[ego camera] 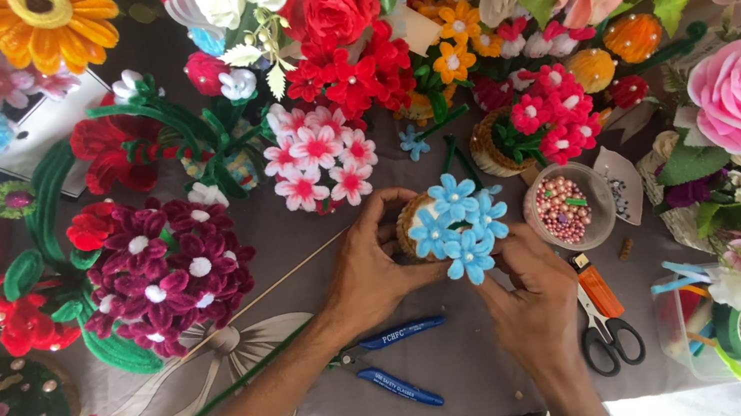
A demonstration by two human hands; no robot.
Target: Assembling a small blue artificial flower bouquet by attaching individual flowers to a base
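Two hands, left [370, 274] and right [529, 290], each closed around a small pot of blue flowers [458, 226] above the table [479, 361], blue pliers [393, 361] just below.

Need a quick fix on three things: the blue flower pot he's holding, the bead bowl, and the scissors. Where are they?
blue flower pot [458, 223]: head view, on the blue petals.
bead bowl [565, 207]: head view, on the pink beads inside.
scissors [608, 335]: head view, on the black handle loops.

A grey-mauve cloth with a pale bow print covers the worktop [479, 361], seen from straight above. Soft, even light falls across it, casting only faint shadows. No wall, floor or window shows; the cloth runs out of view behind crowded craft flowers.
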